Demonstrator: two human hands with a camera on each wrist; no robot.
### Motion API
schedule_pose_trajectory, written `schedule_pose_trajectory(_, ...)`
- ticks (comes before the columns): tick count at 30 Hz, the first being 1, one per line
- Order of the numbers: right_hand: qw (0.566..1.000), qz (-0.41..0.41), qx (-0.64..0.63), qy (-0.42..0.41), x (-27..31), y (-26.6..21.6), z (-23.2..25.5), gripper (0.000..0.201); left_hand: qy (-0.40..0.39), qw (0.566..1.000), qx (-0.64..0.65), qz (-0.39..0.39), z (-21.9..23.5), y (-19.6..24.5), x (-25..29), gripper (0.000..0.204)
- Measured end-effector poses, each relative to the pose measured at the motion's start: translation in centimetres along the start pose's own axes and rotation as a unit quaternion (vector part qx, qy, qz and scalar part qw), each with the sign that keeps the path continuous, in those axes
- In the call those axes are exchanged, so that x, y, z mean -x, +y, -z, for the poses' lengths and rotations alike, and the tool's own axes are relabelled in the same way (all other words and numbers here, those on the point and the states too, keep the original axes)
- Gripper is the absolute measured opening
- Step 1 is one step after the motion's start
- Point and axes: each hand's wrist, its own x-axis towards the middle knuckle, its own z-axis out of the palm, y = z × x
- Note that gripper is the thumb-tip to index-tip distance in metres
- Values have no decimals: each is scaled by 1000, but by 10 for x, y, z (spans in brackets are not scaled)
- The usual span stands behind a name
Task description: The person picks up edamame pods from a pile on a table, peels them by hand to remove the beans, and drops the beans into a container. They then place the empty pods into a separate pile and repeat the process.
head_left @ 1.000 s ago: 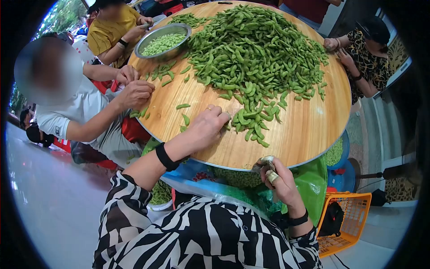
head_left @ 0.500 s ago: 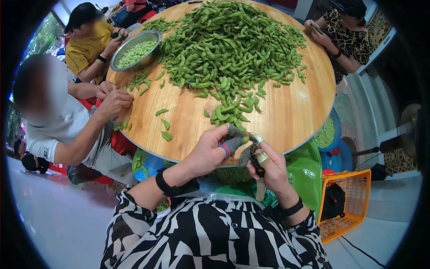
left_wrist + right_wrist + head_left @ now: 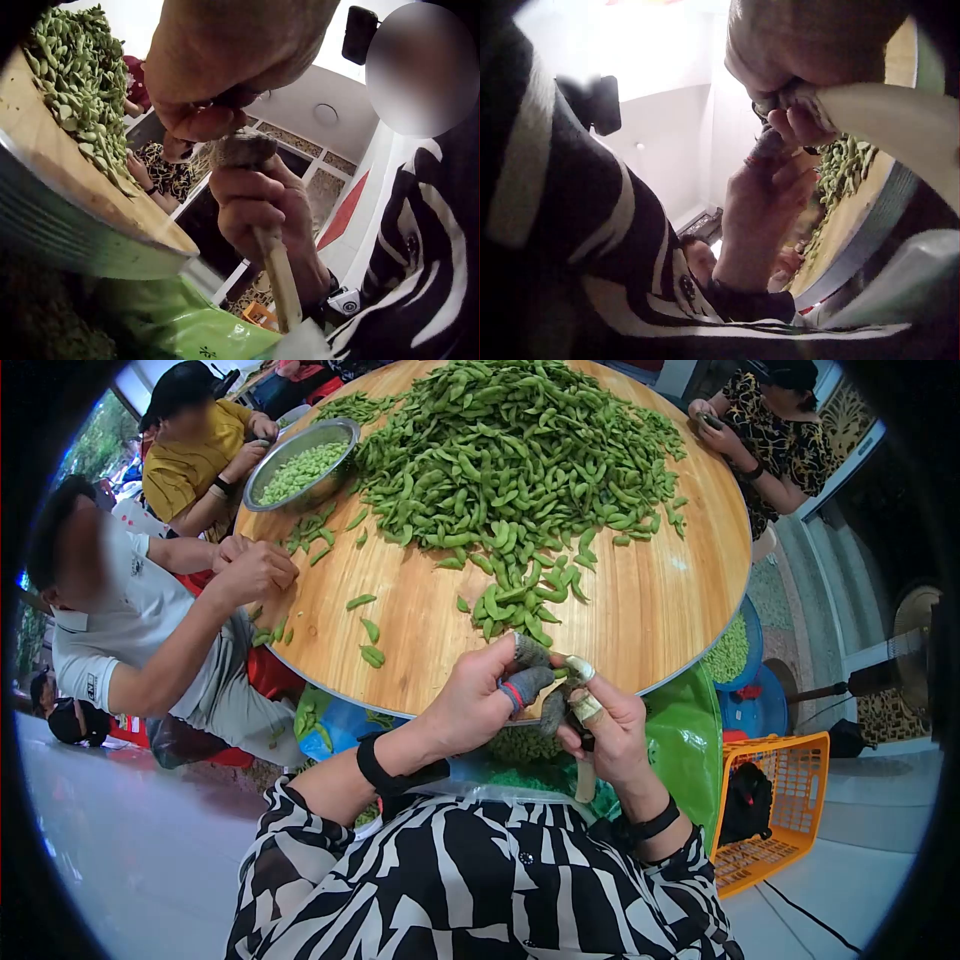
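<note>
My left hand [image 3: 475, 695], with grey covers on the thumb and a finger, pinches a green edamame pod [image 3: 562, 672] over the table's near edge. Right against it, my right hand [image 3: 612, 728] grips a tool by its pale handle [image 3: 585, 780], which sticks out below the fist. Pale tape wraps that hand's fingertips. The tool's working end is hidden among the fingers. In the left wrist view the handle [image 3: 283, 289] slants down from the curled right fingers. A large heap of edamame pods [image 3: 520, 460] lies beyond both hands.
The round wooden table [image 3: 420, 620] carries a steel bowl [image 3: 352, 444] of shelled beans and a few loose pods [image 3: 371, 656]. People sit at the left and far right. An orange crate [image 3: 815, 800] and a blue tub [image 3: 748, 670] stand at right, near green plastic [image 3: 685, 730].
The left hand has drawn back from the pods on the table to the right hand, carrying a pod. Both hands now meet at the near edge. The head view has shifted.
</note>
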Motion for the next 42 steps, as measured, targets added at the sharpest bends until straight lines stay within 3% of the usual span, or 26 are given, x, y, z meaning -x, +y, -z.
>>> schedule_pose_trajectory(2,1000,4,-7,4,-1,-3,1,38,4,999,-17,-28,-1,3,-1,23)
schedule_pose_trajectory(4,1000,-1,3,4,0,-5,2,36,-14,997,60,54,1,11,-2,19)
schedule_pose_trajectory(5,1000,-1,3,6,1,-5,3,36,-16,996,60,56,2,11,-2,19)
schedule_pose_trajectory(7,997,-18,-72,-26,2,-5,5,36,-76,945,282,143,4,11,-2,23)
schedule_pose_trajectory(11,993,-61,-97,-2,2,-9,4,36,-96,922,323,190,8,5,-8,22)
schedule_pose_trajectory(12,992,-76,-102,-3,2,-10,5,37,-73,985,153,43,5,0,-11,21)
schedule_pose_trajectory(13,990,-91,-107,-4,2,-10,6,38,-46,993,-24,-105,3,-3,-11,22)
schedule_pose_trajectory(14,990,-93,-109,-1,3,-9,6,38,-47,993,-24,-102,6,-4,-11,22)
schedule_pose_trajectory(15,986,-108,-124,-3,4,-8,5,37,-46,954,-201,-217,10,7,-12,27)
schedule_pose_trajectory(16,983,-122,-138,-6,3,-6,5,36,-42,870,-369,-323,13,15,-12,32)
schedule_pose_trajectory(20,980,-121,-156,-10,4,-4,7,35,-38,834,-445,-325,11,21,-3,27)
schedule_pose_trajectory(22,981,-123,-148,-20,3,-6,7,34,-63,891,-352,-281,11,25,-5,15)
schedule_pose_trajectory(26,986,-99,-129,-37,3,-7,11,34,-54,912,-298,-276,8,24,-6,10)
schedule_pose_trajectory(32,992,-91,-86,5,6,-15,13,34,-69,925,-252,-277,8,17,-11,15)
schedule_pose_trajectory(33,998,-55,-32,13,6,-16,14,33,-80,973,-178,-127,7,18,-9,13)
schedule_pose_trajectory(34,999,-18,22,21,6,-16,15,34,-90,991,-98,27,6,20,-9,12)
schedule_pose_trajectory(35,999,-18,21,21,6,-16,17,34,-90,991,-98,27,6,21,-9,12)
schedule_pose_trajectory(37,994,-10,96,48,4,-16,20,32,-115,977,65,165,4,20,-10,11)
schedule_pose_trajectory(38,987,23,152,50,1,-20,18,30,-116,977,65,167,2,19,-11,11)
schedule_pose_trajectory(40,989,29,138,48,-4,-22,15,29,-80,963,127,222,-3,14,-12,9)
schedule_pose_trajectory(42,987,24,158,32,-6,-22,16,25,-97,955,185,211,-2,4,-14,9)
